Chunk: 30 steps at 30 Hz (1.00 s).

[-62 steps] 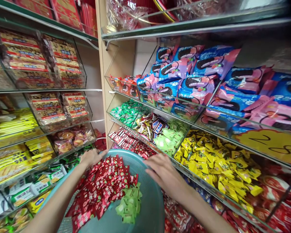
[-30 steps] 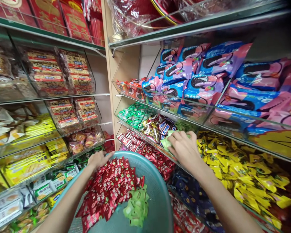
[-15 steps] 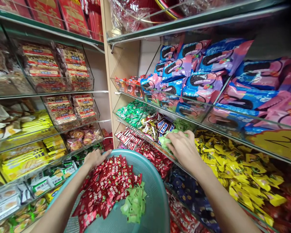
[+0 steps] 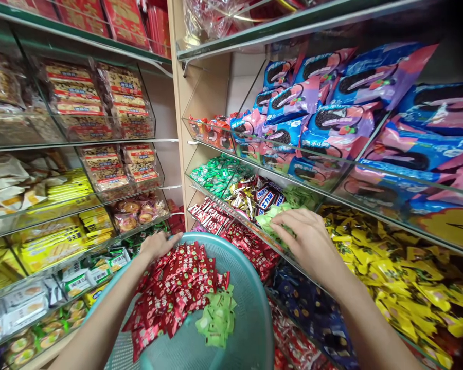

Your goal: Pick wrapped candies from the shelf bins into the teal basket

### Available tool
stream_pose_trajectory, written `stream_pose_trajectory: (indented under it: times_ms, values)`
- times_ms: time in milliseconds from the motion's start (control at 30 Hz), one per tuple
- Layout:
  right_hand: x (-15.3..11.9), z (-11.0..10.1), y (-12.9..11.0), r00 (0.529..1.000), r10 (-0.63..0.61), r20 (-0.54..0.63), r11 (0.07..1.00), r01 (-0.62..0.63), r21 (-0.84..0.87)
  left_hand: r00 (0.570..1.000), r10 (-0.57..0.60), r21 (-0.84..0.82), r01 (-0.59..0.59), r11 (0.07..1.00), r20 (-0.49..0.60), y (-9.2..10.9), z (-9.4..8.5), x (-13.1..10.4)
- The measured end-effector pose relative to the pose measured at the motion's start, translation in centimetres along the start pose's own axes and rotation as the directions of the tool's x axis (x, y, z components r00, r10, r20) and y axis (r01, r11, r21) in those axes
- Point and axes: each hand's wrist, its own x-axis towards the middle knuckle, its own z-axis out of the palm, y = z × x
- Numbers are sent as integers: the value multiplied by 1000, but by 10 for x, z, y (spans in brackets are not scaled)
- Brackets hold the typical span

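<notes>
Green packets (image 4: 267, 220) touch right hand (image 4: 309, 238) (pinching? cannot tell); left hand (image 4: 155, 246) grips far basin rim (image 4: 208, 237); picking step seemingly needs closing fingers.

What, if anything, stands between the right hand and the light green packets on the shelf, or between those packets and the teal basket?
Nothing visible blocks the right hand from the light green packets; it is right at them. The clear shelf front stands between them and the teal basket.
</notes>
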Motion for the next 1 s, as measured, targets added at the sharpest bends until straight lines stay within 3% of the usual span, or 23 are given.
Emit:
stream_pose_trajectory:
  times_ms: [100,200,400,500,800,1000]
  values:
    - [-11,-1,-19,998,-55,20,981,50,190,1000,19,9,-19,1000,3,1,1,0]
    - [-26,16,-39,989,-88,115,945,46,323,1000,31,11,-31,999,-3,1,3,1]
    - [-56,76,-54,953,-81,293,947,-19,322,999,38,12,-37,999,-15,4,5,0]
    - [-65,94,-54,940,-86,331,955,-17,296,1000,21,11,-21,1000,-3,6,4,-4]
    - [-76,109,-52,927,-131,352,949,15,316,1000,-13,-36,13,999,14,9,-5,-16]
    - [-75,102,-49,929,-106,355,930,-34,366,1000,-31,-17,31,999,0,8,-10,-20]
